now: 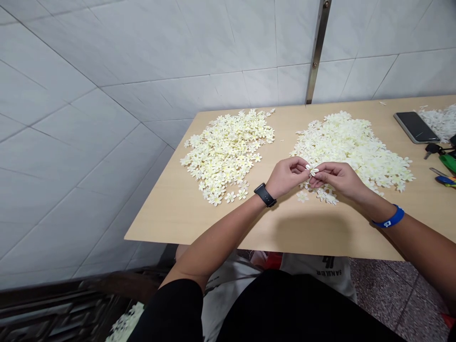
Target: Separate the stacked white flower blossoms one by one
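My left hand (287,176) and my right hand (338,179) meet above the table, their fingertips pinching a small white fabric flower (312,170) between them. Below both hands lies the near edge of a large heap of white flowers (351,147) with pale yellow centres. A second heap of cream-yellow flowers (226,152) lies to the left of my left hand, not touching it. A black wristband (265,194) circles my left wrist, and a blue wristband (390,217) circles my right.
The light wooden table (285,232) stands against a white tiled wall (142,71). At its right are a black phone (416,127), keys (432,149), a green object (448,163), a blue-handled tool (444,179) and more white flowers (441,122). Further flowers (125,324) lie below, lower left.
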A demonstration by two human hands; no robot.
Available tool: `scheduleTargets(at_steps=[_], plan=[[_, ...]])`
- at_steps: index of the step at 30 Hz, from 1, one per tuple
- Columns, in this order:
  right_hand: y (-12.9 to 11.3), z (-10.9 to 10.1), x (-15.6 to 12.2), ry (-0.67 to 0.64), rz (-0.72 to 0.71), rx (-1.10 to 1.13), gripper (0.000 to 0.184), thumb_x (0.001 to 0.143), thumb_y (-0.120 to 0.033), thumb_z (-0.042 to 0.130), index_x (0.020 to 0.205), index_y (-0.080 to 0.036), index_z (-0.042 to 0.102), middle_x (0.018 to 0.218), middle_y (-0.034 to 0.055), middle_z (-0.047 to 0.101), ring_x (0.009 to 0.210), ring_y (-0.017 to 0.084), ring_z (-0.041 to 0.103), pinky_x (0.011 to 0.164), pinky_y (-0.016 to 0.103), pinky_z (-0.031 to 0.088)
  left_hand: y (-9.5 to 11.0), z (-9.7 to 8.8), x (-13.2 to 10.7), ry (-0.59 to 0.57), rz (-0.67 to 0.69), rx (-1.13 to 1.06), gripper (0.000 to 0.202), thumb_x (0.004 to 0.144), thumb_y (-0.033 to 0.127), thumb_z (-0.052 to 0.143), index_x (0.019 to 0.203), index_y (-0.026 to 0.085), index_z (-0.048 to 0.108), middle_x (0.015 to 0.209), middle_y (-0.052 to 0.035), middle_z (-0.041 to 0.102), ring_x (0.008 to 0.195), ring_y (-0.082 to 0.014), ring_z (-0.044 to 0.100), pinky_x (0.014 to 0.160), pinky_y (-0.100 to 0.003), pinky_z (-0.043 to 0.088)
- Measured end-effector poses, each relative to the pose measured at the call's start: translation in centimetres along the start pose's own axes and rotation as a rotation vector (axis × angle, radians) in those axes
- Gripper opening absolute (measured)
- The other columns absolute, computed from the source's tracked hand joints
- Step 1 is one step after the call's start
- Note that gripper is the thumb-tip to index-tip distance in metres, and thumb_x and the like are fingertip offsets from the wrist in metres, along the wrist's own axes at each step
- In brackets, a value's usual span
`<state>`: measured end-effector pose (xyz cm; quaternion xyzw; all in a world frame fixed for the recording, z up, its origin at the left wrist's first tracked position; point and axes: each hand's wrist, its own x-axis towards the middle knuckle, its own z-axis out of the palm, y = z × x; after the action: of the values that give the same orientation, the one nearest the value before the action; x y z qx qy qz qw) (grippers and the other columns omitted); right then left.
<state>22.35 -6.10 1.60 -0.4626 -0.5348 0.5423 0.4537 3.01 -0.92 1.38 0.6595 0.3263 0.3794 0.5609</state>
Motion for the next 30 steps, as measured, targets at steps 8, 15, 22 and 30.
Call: scheduleTargets(at_steps=[8, 15, 22, 30], plan=[[-0.1, -0.4, 0.0, -0.022, -0.004, -0.052, 0.04, 0.073, -0.055, 0.086, 0.082, -0.018, 0.076, 0.077, 0.008, 0.079, 0.068, 0.02, 0.077, 0.068, 0.033, 0.066, 0.7, -0.1, -0.4, -0.036, 0.023, 0.002, 0.038, 0.076, 0.046, 0.082, 0.077, 0.014, 0.062, 0.072, -0.0013, 0.066, 0.068, -0.0103, 0.062, 0.066, -0.024, 0.05], [-0.2, 0.1, 0.0, 0.008, -0.009, -0.052, 0.038, 0.073, -0.054, 0.087, 0.081, -0.019, 0.076, 0.077, 0.0069, 0.079, 0.068, 0.02, 0.076, 0.069, 0.034, 0.066, 0.8, -0.1, -0.3, 0.014, 0.037, 0.055, 0.036, 0.078, 0.048, 0.08, 0.076, 0.013, 0.071, 0.074, -0.0035, 0.068, 0.066, -0.0102, 0.059, 0.065, -0.025, 0.047], [-0.1, 0.2, -0.1, 0.075, -0.053, -0.011, 0.039, 0.069, -0.051, 0.09, 0.087, -0.019, 0.076, 0.079, 0.006, 0.079, 0.072, 0.022, 0.077, 0.073, 0.037, 0.066, 0.2, 0.8, -0.5, 0.054, 0.04, -0.074, 0.03, 0.078, 0.039, 0.081, 0.083, 0.012, 0.068, 0.077, -0.0046, 0.071, 0.068, -0.0113, 0.065, 0.068, -0.026, 0.054], [-0.9, 0.9, -0.7, 0.158, -0.108, -0.158, 0.033, 0.07, -0.048, 0.089, 0.076, -0.02, 0.072, 0.067, 0.0038, 0.074, 0.063, 0.019, 0.071, 0.062, 0.03, 0.061, -0.2, 0.9, -0.6, 0.023, 0.224, 0.13, 0.018, 0.088, 0.03, 0.07, 0.08, 0.014, 0.07, 0.074, -0.0036, 0.069, 0.068, -0.0114, 0.062, 0.065, -0.025, 0.048]])
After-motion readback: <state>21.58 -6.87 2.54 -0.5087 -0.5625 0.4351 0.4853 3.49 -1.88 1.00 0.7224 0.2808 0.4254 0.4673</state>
